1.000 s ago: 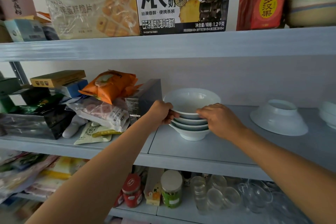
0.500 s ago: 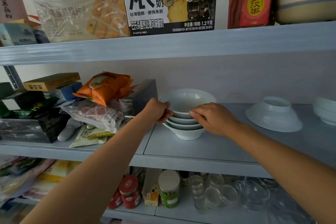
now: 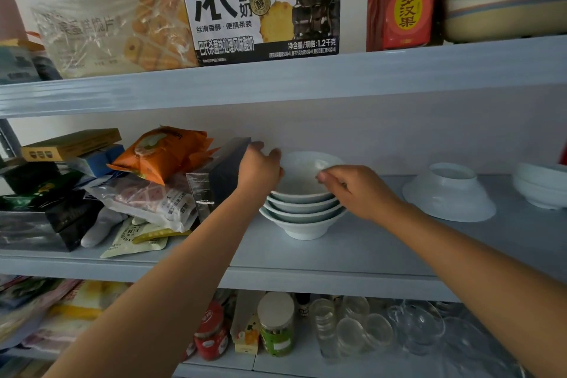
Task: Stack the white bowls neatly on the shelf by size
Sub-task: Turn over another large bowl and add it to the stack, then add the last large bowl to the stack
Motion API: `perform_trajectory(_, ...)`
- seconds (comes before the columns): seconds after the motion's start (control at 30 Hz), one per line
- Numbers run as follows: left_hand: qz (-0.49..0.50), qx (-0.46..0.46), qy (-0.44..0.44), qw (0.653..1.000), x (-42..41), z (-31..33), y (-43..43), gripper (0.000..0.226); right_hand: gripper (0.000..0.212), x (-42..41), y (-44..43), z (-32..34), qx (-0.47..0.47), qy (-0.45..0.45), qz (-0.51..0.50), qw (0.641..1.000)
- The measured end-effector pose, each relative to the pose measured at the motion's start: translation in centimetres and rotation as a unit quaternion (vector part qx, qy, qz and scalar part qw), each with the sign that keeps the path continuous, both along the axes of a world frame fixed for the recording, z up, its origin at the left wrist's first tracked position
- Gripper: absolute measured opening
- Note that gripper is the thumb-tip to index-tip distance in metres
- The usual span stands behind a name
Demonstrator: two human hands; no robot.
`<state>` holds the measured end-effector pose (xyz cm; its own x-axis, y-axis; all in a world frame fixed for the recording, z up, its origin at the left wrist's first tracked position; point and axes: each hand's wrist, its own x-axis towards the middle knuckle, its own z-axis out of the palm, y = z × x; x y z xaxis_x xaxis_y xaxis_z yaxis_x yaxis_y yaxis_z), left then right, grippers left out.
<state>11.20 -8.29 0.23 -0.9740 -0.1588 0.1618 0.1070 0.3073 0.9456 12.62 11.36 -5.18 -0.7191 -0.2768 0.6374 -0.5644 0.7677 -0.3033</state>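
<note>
A stack of several white bowls (image 3: 302, 213) stands on the middle shelf (image 3: 337, 258), near its centre. My left hand (image 3: 260, 170) grips the left rim of the top bowl (image 3: 299, 176). My right hand (image 3: 356, 189) pinches the same bowl's right rim with its fingertips. The top bowl sits a little higher than the ones nested below it. Another white bowl (image 3: 448, 195) lies upside down on the shelf to the right. More white bowls (image 3: 541, 187) stand at the right edge, partly cut off.
A dark box (image 3: 214, 181) and piled snack bags (image 3: 159, 156) crowd the shelf just left of the stack. Boxes and packets fill the upper shelf (image 3: 276, 80). Jars and clear glasses (image 3: 352, 328) stand on the shelf below.
Both hands have risen from the sides of the stack to the top bowl's rim, and that bowl now sits slightly higher above the others.
</note>
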Motion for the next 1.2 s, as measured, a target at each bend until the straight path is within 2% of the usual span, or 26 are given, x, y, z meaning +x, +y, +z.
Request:
perform_trajectory(0.13,-0.1,0.059,0.016,0.993,1.3,1.8,5.9,0.046,0.031,-0.2,3.5,1.7,-0.203,-0.053,-0.05,0.976)
perform_trajectory(0.2,-0.146,0.08,0.004,0.986,1.3,1.7,9.4,0.046,0.026,-0.5,6.3,2.1,-0.303,-0.087,-0.084,0.945)
perform_trajectory(0.27,-0.197,0.1,-0.014,0.975,1.8,1.4,12.9,0.045,0.02,-0.6,9.3,2.5,-0.421,-0.118,-0.113,0.892)
perform_trajectory(0.33,-0.239,0.105,-0.032,0.965,1.9,0.6,16.3,0.045,0.017,-0.2,12.4,2.7,-0.543,-0.141,-0.134,0.817)
perform_trajectory(0.4,-0.272,0.099,-0.059,0.955,1.7,-0.5,19.3,0.037,0.024,0.5,15.4,2.8,-0.622,-0.155,-0.157,0.751)
perform_trajectory(0.47,-0.29,0.087,-0.091,0.949,0.9,-1.9,22.0,0.014,0.024,0.8,18.5,2.2,-0.649,-0.164,-0.189,0.718)
perform_trajectory(0.57,-0.285,0.087,-0.138,0.944,-0.3,-3.9,24.9,0.017,0.031,1.3,22.4,1.2,-0.661,-0.179,-0.228,0.692)
perform_trajectory(0.67,-0.282,0.096,-0.161,0.941,-1.2,-5.2,26.9,0.011,0.039,1.4,25.1,0.3,-0.645,-0.188,-0.266,0.691)
perform_trajectory(0.77,-0.245,0.08,-0.14,0.956,-3.0,-6.9,29.0,0.016,0.038,1.1,26.8,-0.7,-0.611,-0.2,-0.31,0.7)
perform_trajectory(0.83,-0.204,0.044,-0.111,0.972,-4.3,-8.3,30.0,0.032,0.029,0.6,27.9,-1.7,-0.572,-0.224,-0.345,0.709)
perform_trajectory(0.9,-0.176,0.002,-0.117,0.977,-5.2,-9.9,30.3,0.043,0.027,0.2,28.4,-2.4,-0.556,-0.237,-0.362,0.71)
perform_trajectory(0.97,-0.159,-0.005,-0.151,0.976,-6.7,-11.6,30.4,0.055,0.027,0.0,28.5,-2.9,-0.594,-0.241,-0.346,0.686)
perform_trajectory(1.03,-0.148,0.009,-0.181,0.972,-7.8,-12.5,30.6,0.069,0.026,-0.1,29.0,-3.0,-0.643,-0.259,-0.318,0.647)
perform_trajectory(1.13,-0.15,0.006,-0.179,0.972,-10.9,-14.2,31.4,0.083,0.045,-0.8,30.2,-2.6,-0.699,-0.288,-0.292,0.586)
perform_trajectory(1.2,-0.182,0.011,-0.171,0.968,-10.4,-13.2,31.4,0.097,0.05,-1.5,31.0,-2.5,-0.703,-0.31,-0.301,0.565)
